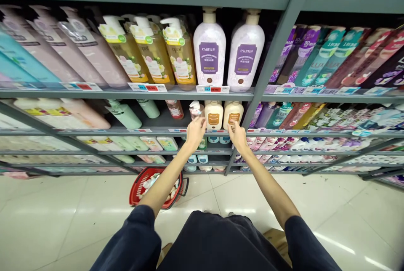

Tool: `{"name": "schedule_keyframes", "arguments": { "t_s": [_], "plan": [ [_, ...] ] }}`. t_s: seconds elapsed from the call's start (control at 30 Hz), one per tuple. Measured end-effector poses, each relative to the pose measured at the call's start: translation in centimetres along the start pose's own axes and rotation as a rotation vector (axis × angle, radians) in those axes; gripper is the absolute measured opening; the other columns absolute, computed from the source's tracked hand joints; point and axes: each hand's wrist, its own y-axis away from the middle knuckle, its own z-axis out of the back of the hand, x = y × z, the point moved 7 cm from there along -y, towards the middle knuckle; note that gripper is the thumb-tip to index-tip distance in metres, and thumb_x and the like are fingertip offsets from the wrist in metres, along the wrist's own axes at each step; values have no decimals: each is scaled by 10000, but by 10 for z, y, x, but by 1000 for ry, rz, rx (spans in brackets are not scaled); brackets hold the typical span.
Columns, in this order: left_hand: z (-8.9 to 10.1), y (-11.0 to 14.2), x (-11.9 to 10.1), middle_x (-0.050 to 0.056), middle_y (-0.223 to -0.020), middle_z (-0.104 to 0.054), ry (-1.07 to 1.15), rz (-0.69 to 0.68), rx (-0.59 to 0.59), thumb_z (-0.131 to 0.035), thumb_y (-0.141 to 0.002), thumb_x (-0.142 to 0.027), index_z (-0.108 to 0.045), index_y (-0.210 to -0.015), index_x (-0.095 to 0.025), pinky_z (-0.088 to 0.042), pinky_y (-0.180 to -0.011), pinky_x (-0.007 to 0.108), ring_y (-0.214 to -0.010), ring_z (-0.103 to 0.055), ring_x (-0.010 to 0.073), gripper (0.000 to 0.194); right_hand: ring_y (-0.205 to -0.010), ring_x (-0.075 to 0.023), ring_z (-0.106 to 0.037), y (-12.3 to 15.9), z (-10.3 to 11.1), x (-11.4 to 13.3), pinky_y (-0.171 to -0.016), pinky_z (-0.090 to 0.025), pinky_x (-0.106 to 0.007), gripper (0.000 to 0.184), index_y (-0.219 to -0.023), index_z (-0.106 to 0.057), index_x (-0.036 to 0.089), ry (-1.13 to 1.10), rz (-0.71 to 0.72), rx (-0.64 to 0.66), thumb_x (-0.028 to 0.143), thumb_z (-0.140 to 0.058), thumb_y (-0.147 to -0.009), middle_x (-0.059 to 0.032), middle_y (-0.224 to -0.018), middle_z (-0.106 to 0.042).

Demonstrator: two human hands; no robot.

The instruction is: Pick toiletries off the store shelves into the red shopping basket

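Below the camera spreads a dark shirt, both forearms stretched forward with fingers bent: the left hand at the left edge of one cream bottle, the right hand before a second, though whether either grips I cannot tell. These two stand side by side on the shelf under two white bottles with purple "esun" labels, a "29.90" tag and three amber "opal" bottles.

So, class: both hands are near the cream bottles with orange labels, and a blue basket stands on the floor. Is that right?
Not quite: the head view shows the basket is red, not blue. It does stand on the floor, and the left hand and right hand are near the cream bottles.
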Motion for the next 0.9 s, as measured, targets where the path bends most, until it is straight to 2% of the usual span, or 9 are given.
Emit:
{"name": "schedule_keyframes", "arguments": {
  "t_s": [0.07, 0.13, 0.27, 0.5, 0.9],
  "plan": [
    [-24, 17, 24, 115, -1285, -799, 6, 81, 107, -567, -1103, -326, -782, -1270, -187, -567, -1026, 334, -1153, -757, 271, 306, -1060, -233, -795, 17, -12, -24, -973, -550, -305, 423, -1518, -581, 194, 67, -56, 70, 374, -433, -1165, -68, -1071, -849],
    [-47, 27, 41, 117, -1241, -820, -7, 139, 199, -627, -1070, -305, -784, -1309, -190, -584, -996, 351, -1141, -767, 290, 308, -1076, -241, -792, 23, -21, -37, -964, -552, -308, 410, -1512, -595, 208, 99, -79, 119, 366, -474, -1153, -64, -1061, -851],
    [-73, 25, 49, 119, -1185, -837, -19, 169, 241, -632, -1066, -309, -740, -1423, -218, -586, -1005, 365, -1143, -773, 291, 384, -1146, -257, -770, 11, -33, -40, -989, -547, -327, 435, -1562, -565, 259, 177, -83, 187, 383, -475, -1154, -83, -1157, -836],
    [-84, 8, 48, 136, -1240, -820, -49, 180, 258, -590, -1080, -305, -759, -1392, -252, -561, -1057, 393, -1178, -761, 298, 359, -1157, -306, -757, -4, -41, -39, -992, -541, -363, 384, -1435, -648, 198, 313, -80, 267, 360, -447, -1150, -174, -1236, -784],
    [-99, 6, 56, 123, -1208, -818, -60, 212, 263, -582, -1077, -305, -754, -1322, -254, -565, -1014, 379, -1151, -756, 290, 304, -1156, -270, -749, -1, -44, -49, -986, -533, -344, 411, -1467, -595, 215, 356, -96, 256, 378, -353, -1177, -149, -1265, -782]
  ]
}}
